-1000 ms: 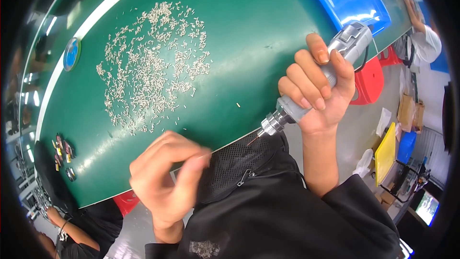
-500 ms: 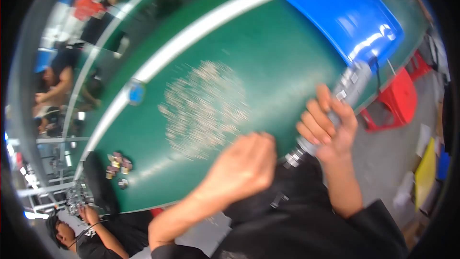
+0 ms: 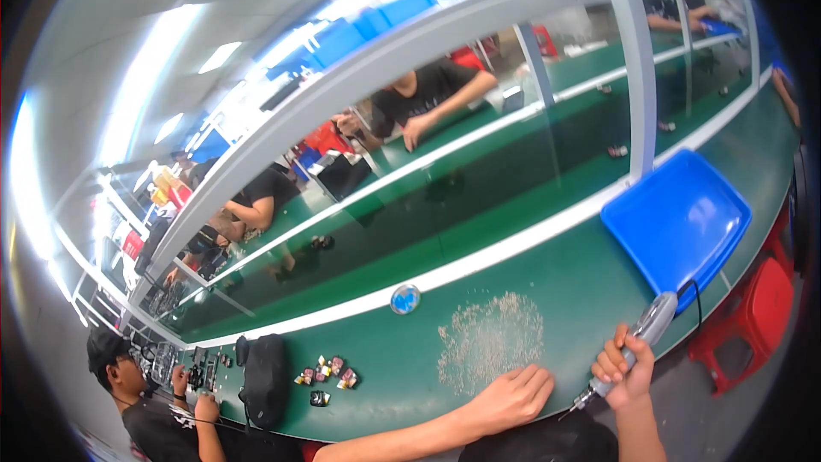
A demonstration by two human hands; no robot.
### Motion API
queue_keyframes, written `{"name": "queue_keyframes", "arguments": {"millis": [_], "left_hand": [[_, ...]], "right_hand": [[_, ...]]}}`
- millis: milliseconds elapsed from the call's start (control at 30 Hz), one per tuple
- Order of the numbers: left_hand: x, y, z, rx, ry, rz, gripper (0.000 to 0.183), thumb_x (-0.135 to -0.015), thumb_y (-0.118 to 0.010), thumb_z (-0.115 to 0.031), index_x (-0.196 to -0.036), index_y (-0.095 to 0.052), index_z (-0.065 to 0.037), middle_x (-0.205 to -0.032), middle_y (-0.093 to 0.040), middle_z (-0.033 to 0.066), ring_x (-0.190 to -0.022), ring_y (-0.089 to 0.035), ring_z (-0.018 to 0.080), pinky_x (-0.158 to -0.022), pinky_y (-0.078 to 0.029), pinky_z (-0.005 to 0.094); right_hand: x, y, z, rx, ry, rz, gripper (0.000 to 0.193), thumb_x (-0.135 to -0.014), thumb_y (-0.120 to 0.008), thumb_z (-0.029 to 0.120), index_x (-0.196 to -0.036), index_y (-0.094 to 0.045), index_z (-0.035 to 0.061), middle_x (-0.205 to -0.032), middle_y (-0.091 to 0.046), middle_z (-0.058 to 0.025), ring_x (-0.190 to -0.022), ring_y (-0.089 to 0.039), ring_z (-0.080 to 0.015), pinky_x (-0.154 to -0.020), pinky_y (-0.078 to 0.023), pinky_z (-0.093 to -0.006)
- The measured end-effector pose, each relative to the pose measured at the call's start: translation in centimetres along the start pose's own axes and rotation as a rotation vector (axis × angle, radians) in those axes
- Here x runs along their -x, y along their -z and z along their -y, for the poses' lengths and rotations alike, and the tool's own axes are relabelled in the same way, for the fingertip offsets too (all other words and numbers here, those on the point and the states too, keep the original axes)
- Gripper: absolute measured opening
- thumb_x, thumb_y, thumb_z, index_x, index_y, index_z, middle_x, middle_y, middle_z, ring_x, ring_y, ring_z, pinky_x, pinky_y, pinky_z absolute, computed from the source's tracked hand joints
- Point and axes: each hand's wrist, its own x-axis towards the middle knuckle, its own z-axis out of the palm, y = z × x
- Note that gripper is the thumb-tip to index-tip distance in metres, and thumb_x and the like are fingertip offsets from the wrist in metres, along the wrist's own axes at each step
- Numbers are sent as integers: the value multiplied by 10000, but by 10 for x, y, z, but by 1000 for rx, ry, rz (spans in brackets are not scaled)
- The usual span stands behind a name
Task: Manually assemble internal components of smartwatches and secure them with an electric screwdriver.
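Observation:
My right hand [image 3: 626, 368] is wrapped round a grey electric screwdriver [image 3: 655, 322], its bit pointing down to the left and a black cord at its top end. My left hand [image 3: 511, 400] is at the near edge of a scattered patch of tiny pale pieces [image 3: 490, 342], too small to name. Its fingers are curled together; whatever they may hold is hidden. Beyond the screwdriver, a shallow blue tray [image 3: 680, 221] rests on the green work surface [image 3: 571, 298].
Left of the patch sit a round blue-centred container [image 3: 404, 299], several small dark parts [image 3: 327, 371] and a black bag [image 3: 267, 383]. A co-worker [image 3: 154, 415] sits at far left. A white post [image 3: 631, 68] rises behind the tray. Red stools [image 3: 746, 325] stand at right.
The view has tilted up and swung left, bringing the frame and people across the line into sight. My right hand still grips the screwdriver; my left hand stays curled near the pieces.

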Motion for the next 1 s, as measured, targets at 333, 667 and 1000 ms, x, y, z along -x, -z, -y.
{"name": "queue_keyframes", "arguments": {"millis": [333, 667, 1000], "left_hand": [[31, 63, 30, 13, 225, -79, 308, -742, -603, -20, -1046, -589, 28, -901, -575, 107, -822, -629, 238, -662, -553, 325], [14, 250, 152, -460, 433, -636, 95, -764, -695, 63, -805, -667, -18, -765, -688, 94, -647, -648, 183, -588, -501, 285], [28, 422, 438, -469, 937, -727, 147, -786, -719, -101, -889, -742, 1, -702, -710, 113, -593, -669, 143, -587, -518, 274]], "right_hand": [[0, 0, -1, -11, 32, -11, 163, -894, -549, 227, -812, -471, 110, -492, -351, 26, -402, -361, -99, -428, -334, -271], [0, 19, 3, -113, 22, -30, 168, -963, -466, 235, -869, -455, 97, -509, -355, 7, -412, -376, -107, -445, -374, -290], [4, -11, 5, -42, -7, -8, 128, -967, -508, 181, -922, -524, 61, -605, -373, 3, -470, -345, -91, -481, -342, -238]]}}
